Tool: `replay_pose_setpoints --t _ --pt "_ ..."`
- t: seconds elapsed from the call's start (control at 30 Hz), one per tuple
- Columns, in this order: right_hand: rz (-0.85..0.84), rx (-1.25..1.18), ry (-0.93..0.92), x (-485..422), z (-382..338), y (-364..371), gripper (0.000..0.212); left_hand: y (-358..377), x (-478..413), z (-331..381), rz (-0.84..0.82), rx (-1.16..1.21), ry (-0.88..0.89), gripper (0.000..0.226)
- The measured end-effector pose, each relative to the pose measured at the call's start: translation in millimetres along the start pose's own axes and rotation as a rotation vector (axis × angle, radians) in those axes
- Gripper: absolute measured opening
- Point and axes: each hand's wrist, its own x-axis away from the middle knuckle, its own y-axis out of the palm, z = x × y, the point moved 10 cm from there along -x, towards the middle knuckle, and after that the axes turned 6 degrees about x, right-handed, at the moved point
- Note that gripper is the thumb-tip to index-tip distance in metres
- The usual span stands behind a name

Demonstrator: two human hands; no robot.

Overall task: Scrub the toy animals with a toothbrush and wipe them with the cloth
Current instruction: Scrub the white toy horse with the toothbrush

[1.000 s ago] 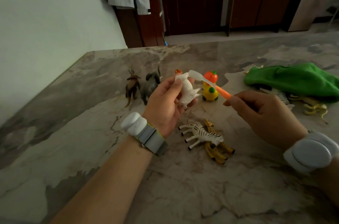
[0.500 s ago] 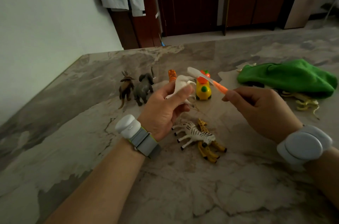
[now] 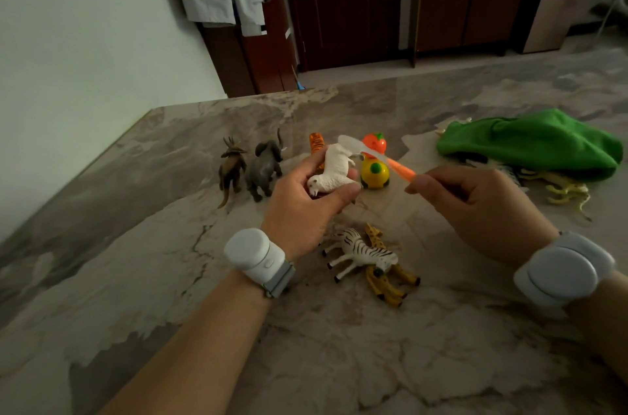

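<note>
A marble-patterned table [image 3: 170,244] carries everything. To the left of the left hand [image 3: 302,210] and a little beyond it, 2 animals stand side by side: a brown antlered one [image 3: 232,166] and a grey elephant [image 3: 265,166]. A tiger [image 3: 316,142] shows partly behind that hand's fingers. Beyond the gap between it and the right hand [image 3: 475,207] sits a yellow toy with an orange top [image 3: 373,173]. Nearer than both, a zebra [image 3: 360,251] lies against a giraffe [image 3: 387,278]. Beyond the right hand lies a crumpled green cloth [image 3: 530,142], with a pale yellow creature [image 3: 567,192], perhaps a lizard, at its near edge.
</note>
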Motion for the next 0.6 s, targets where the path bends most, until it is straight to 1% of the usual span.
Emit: replay_pose_setpoints --t 0.07,0.13,0.23,0.33,0.37,0.47,0.53,0.6 --pt "-0.079 0.013 -0.027 2.6 -5.7 9.6 0.037 -1.5 0.2 -0.1 0.024 0.006 -0.013 0.062" --pt "-0.107 0.040 -0.026 2.0 -5.6 15.0 0.040 -5.2 -1.4 -4.0 0.053 0.008 -0.029 0.066" --pt "-0.025 0.026 0.029 -2.3 5.0 6.9 0.046 -5.5 -2.1 -10.8 0.054 0.007 -0.052 0.072" --pt "0.039 0.044 0.004 -2.2 3.3 -2.0 0.042 -3.4 -2.0 -11.1 0.049 0.006 -0.050 0.061" --pt "0.026 0.033 -0.014 -0.6 -0.7 -1.0 0.038 -2.7 -2.1 -10.4 0.045 0.007 -0.046 0.057" --pt "-0.093 0.024 -0.075 4.8 -14.6 12.8 0.026 1.6 -1.6 -8.0 0.005 -0.003 -0.024 0.041" --pt "-0.119 0.039 -0.081 4.9 -15.0 17.2 0.026 1.5 -0.6 -9.2 0.009 0.018 -0.030 0.039" --pt "-0.063 0.039 -0.043 2.1 -6.9 11.7 0.028 3.1 -0.3 -9.7 0.008 0.023 -0.030 0.041"
